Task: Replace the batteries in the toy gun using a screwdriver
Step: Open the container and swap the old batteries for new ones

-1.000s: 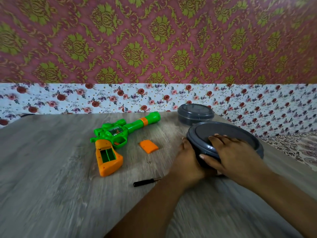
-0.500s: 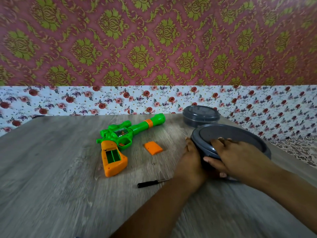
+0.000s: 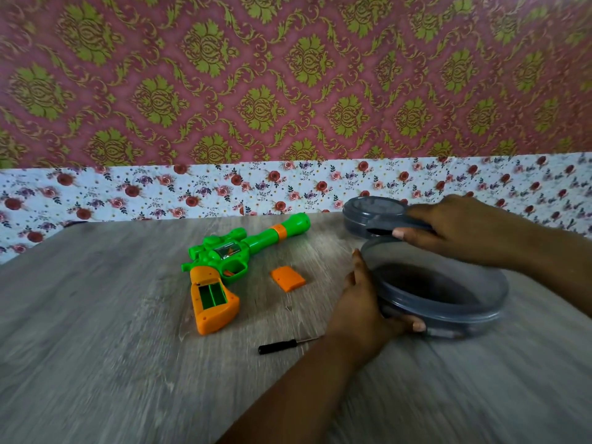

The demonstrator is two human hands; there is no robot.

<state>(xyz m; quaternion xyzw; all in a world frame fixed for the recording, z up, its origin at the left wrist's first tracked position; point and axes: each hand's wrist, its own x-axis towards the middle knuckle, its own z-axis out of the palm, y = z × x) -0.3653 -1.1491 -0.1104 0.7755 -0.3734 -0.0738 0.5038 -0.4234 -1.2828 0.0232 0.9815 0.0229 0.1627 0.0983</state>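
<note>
The toy gun (image 3: 238, 264) lies flat on the bench (image 3: 96, 363), left of centre, barrel pointing toward two o'clock and its orange grip toward the person. The battery bay in the grip faces up, uncovered and showing green walls; it looks empty, which suits loading fresh cells from above. At three o'clock from the grip lies the orange battery cover (image 3: 287, 278), set just aside, apart from the gun. At five o'clock from the gun the small black screwdriver (image 3: 282, 345) rests on the bench, untouched, near the left wrist.

Further toward three o'clock stands a large round grey container (image 3: 448, 293). The left hand (image 3: 362, 306) braces its near wall, fingers curled round the lower rim so that the tub does not slide. The right hand (image 3: 461, 232) grips a grey lid (image 3: 419, 224) and holds it raised at the container's far edge, at twelve o'clock; I judge the tub is being opened to reach replacement batteries, though its contents cannot be made out. Behind the lid, a smaller grey lidded container (image 3: 368, 216) sits by the flowered wall.
</note>
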